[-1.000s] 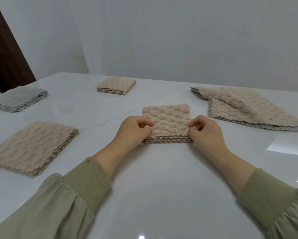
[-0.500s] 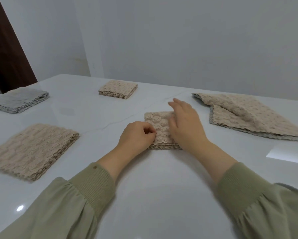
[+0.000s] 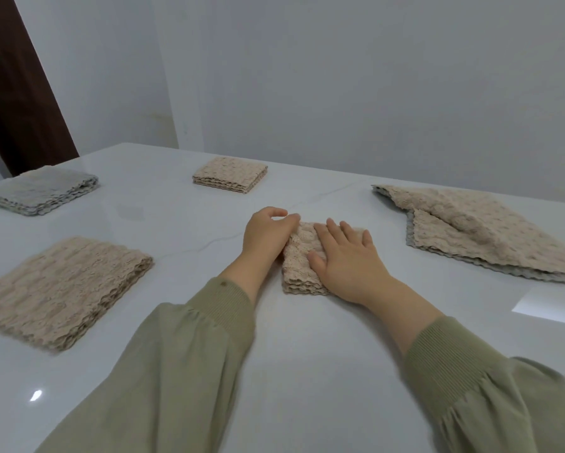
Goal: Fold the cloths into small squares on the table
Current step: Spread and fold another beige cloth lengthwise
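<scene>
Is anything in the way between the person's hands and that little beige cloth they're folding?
Nothing visible. The right hand lies flat on the small folded beige textured cloth, and the left hand grips its left edge. Both touch it directly on the glossy white table.

On my feed, the left sleeve [image 3: 176,371] and right sleeve [image 3: 503,403] are loose sage-green fabric, gathered into ribbed knit cuffs. I see a small brown dot on the left cuff [image 3: 230,304]; the left hand [image 3: 264,237] and right hand [image 3: 349,266] are bare.
</scene>
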A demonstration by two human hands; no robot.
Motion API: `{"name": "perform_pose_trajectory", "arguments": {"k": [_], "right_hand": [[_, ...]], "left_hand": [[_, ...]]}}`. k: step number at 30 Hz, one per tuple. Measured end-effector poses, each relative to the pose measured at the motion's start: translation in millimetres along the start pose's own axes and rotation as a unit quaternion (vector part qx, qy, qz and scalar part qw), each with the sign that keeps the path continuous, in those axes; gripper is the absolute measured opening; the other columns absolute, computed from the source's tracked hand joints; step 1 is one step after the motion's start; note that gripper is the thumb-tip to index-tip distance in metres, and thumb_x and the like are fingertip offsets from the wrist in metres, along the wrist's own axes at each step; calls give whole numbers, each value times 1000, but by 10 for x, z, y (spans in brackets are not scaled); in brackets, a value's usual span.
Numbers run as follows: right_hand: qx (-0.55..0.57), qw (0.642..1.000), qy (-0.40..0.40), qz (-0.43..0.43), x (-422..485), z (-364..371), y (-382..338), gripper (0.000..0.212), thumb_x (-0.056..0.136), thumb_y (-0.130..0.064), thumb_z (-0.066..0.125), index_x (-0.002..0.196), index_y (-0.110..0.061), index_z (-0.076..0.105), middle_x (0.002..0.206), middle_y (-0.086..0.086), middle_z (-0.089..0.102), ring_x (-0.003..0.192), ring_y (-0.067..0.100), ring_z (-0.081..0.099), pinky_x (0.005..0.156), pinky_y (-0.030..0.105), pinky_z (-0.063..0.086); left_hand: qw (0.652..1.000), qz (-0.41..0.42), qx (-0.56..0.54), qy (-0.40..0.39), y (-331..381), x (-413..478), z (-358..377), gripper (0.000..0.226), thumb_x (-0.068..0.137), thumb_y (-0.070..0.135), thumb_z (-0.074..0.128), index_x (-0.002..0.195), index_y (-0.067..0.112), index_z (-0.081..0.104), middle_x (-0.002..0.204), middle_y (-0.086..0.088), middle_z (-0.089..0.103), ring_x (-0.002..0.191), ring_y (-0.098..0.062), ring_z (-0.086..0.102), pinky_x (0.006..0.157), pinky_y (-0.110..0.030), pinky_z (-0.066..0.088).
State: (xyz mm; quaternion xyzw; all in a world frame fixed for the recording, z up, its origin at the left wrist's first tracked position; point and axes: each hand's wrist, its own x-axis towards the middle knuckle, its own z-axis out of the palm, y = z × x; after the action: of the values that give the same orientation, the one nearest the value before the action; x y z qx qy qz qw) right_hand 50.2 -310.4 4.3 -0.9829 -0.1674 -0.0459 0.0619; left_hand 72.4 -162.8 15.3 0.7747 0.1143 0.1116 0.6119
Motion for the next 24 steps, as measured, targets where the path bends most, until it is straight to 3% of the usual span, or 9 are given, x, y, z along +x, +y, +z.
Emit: {"name": "perform_pose_trajectory", "arguments": {"k": [4, 8, 12, 15, 17, 18, 20, 22, 24], "right_hand": [[11, 1000, -11, 3, -12, -12, 5, 62, 97, -49, 22, 151, -24, 4, 160, -1, 1, 146, 19, -1, 116, 47, -4], [18, 999, -16, 31, -32, -27, 15, 64, 95, -54, 22, 151, -27, 7, 160, -1, 2, 146, 18, 2, 116, 50, -1], [123, 990, 64, 30, -100, -42, 57, 59, 95, -47, 31, 147, -21, 25, 156, 3, 21, 144, 18, 17, 118, 46, 6], [285, 936, 187, 86, -144, -125, 141, 49, 92, -39, 35, 133, -16, 48, 116, 3, 62, 114, 20, 53, 102, 39, 37], [335, 906, 226, 125, -154, -168, 188, 41, 95, -31, 36, 128, -14, 52, 93, -3, 62, 96, 17, 57, 82, 29, 39], [339, 901, 235, 136, -150, -176, 210, 38, 97, -27, 36, 128, -13, 52, 96, -1, 62, 97, 18, 56, 80, 29, 38], [305, 909, 256, 128, -134, -181, 225, 37, 96, -17, 37, 130, -12, 52, 123, 6, 59, 117, 22, 50, 94, 31, 37], [240, 934, 257, 70, -110, -178, 179, 40, 95, -9, 38, 133, -9, 49, 142, 8, 45, 133, 22, 37, 111, 35, 27], [161, 969, 187, -5, -90, -140, 112, 43, 97, -13, 35, 140, -11, 40, 152, 7, 32, 142, 21, 24, 117, 41, 15]], "left_hand": [[1000, -6, 14, 27, -24, 86, 65, 27, 75, 17, 70, 100, 23, 64, 102, -3, 67, 85, -16, 64, 77, -29, 51], [989, 59, 129, 51, -60, 14, 80, 23, 82, 14, 62, 103, 24, 64, 99, -2, 67, 85, -18, 63, 75, -28, 49], [981, 99, 160, 40, -70, -105, 56, 28, 90, 20, 55, 118, 23, 59, 91, 8, 59, 88, -12, 57, 77, -27, 44], [976, 149, 145, 64, -83, -185, -14, 34, 93, 17, 50, 127, 20, 53, 119, 3, 57, 108, -13, 51, 93, -28, 42], [956, 228, 176, 63, -46, -249, -55, 34, 95, 17, 47, 129, 17, 53, 130, 2, 52, 123, -14, 40, 102, -23, 31], [943, 263, 203, 33, -29, -270, -59, 35, 97, 18, 44, 131, 16, 52, 134, 2, 51, 128, -14, 35, 106, -23, 27], [898, 296, 320, -63, -30, -291, -50, 41, 101, 26, 36, 140, 16, 42, 147, 1, 39, 139, -16, 23, 114, -33, 19], [849, 260, 434, -150, -75, -294, -20, 50, 102, 35, 24, 149, 17, 22, 158, 2, 15, 146, -16, 3, 118, -40, 7], [826, 222, 481, -193, -96, -290, -6, 54, 102, 38, 18, 151, 18, 10, 160, 4, 2, 146, -14, -7, 118, -42, 0]]}}
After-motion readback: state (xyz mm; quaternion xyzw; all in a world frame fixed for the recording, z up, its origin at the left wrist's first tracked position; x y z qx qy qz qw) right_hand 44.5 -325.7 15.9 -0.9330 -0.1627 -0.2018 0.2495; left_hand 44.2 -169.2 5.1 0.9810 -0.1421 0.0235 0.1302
